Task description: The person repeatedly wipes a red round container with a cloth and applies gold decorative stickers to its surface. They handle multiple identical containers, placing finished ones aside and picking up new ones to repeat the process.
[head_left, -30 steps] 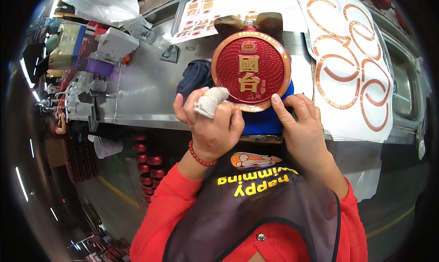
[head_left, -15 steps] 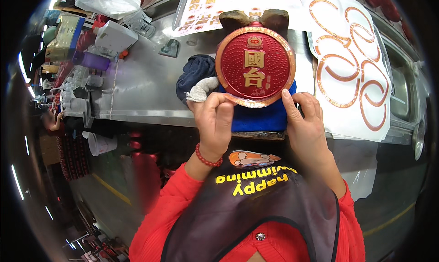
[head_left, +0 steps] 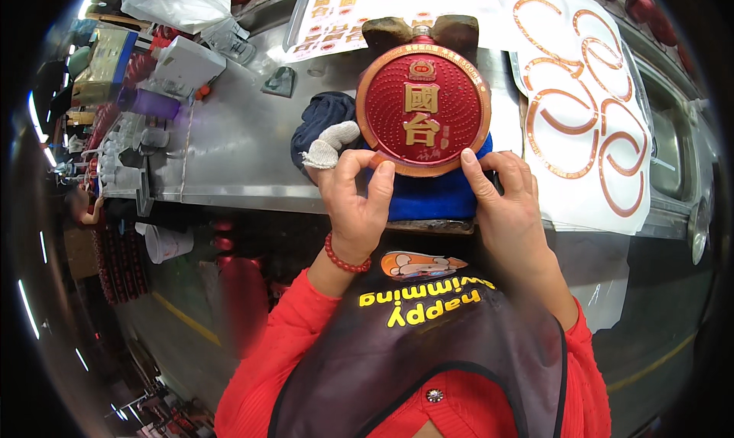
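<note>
A round, glossy red bottle (head_left: pixel 420 105), disc-shaped with raised gold characters and a dimpled face, lies face up in front of the person. Its short neck points away, between two dark brown blocks (head_left: pixel 456 34), and its body rests over a bright blue cloth-like support (head_left: pixel 432 202) at the near edge of a grey metal table (head_left: pixel 237 124). A glossy orange-gold band (head_left: pixel 484 110) circles the rim and looks smooth and even along the far side.

The left hand (head_left: pixel 353 208), one finger wrapped in a white knitted sleeve (head_left: pixel 332 142), has its thumb and a bare finger pinching what looks like the band's end at the lower left. The right hand (head_left: pixel 508 201) rests its thumb tip on the lower-right rim, the other fingers bent and apart from it.

The step appears to be fitting the band's last stretch; the next move seems to call for aligning that end and pressing it flat.
</note>
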Available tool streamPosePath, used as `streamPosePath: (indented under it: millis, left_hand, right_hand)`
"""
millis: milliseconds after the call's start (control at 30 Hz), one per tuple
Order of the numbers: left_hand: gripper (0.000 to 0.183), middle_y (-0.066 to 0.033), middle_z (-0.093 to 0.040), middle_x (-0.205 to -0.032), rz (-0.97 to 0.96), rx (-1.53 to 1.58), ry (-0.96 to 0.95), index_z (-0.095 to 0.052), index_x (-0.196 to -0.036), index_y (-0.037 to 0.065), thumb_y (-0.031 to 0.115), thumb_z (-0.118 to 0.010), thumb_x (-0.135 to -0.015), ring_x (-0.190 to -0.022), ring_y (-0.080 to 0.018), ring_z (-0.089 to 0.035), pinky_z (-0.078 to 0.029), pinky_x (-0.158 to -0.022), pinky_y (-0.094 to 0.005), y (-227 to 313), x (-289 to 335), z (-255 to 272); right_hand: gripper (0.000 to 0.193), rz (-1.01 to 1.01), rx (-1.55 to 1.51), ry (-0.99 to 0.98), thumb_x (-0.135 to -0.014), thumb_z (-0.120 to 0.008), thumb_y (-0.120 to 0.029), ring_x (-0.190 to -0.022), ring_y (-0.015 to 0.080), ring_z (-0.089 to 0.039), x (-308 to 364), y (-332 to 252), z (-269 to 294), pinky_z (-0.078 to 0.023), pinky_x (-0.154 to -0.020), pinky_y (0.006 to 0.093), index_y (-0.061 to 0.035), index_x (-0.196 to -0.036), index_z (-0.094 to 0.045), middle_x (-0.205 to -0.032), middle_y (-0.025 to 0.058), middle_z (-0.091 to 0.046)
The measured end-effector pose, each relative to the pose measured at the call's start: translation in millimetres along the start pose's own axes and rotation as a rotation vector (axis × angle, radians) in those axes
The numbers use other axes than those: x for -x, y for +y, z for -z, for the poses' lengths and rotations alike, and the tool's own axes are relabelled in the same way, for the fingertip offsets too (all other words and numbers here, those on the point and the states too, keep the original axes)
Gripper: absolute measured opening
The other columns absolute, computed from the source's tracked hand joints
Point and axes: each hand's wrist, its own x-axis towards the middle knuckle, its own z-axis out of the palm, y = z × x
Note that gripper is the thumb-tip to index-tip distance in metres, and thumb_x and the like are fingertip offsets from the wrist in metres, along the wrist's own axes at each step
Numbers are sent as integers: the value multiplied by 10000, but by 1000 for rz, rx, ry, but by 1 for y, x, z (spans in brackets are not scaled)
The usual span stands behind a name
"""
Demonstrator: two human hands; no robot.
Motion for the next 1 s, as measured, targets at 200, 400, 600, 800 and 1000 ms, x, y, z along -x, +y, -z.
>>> streamPosePath:
  millis: [200,400,600,800,1000]
  left_hand:
    - [105,-181,-611,-1188,52,92,37,-677,-910,57,135,-746,-893,-1207,-321,-506,-320,-1083,-438,-4,1,-5]
    - [107,-145,-629,-1115,29,91,28,-671,-916,59,127,-750,-892,-1170,-314,-518,-333,-1067,-439,-3,1,-5]
    - [146,-127,-611,-1044,102,109,9,-647,-925,57,151,-756,-899,-1093,-304,-520,-358,-1022,-429,-4,2,-4]
    - [184,-133,-605,-1073,153,180,15,-627,-940,58,209,-731,-943,-1093,-302,-507,-331,-1031,-418,-8,5,-6]
    - [173,-163,-590,-1156,169,224,35,-628,-941,74,203,-742,-939,-1130,-322,-482,-322,-1044,-435,-10,4,-9]
  right_hand:
    - [772,-50,-41,28,-740,-634,146,-1115,347,-569,-6,0,3,-464,-996,455,-94,-1470,-573,-1140,140,-581]
    - [786,6,1,-7,-754,-637,89,-1150,328,-543,-2,-2,2,-432,-939,444,-136,-1501,-543,-1181,116,-550]
    - [756,12,26,-4,-745,-630,106,-1166,351,-542,2,-3,-4,-433,-981,465,-108,-1468,-571,-1181,133,-552]
    - [774,54,-18,34,-743,-612,151,-1136,369,-549,0,-1,-7,-427,-1022,487,-75,-1480,-552,-1173,152,-558]
    - [779,65,-9,24,-755,-604,172,-1124,385,-550,0,-1,-7,-437,-1021,493,-54,-1497,-533,-1170,175,-556]
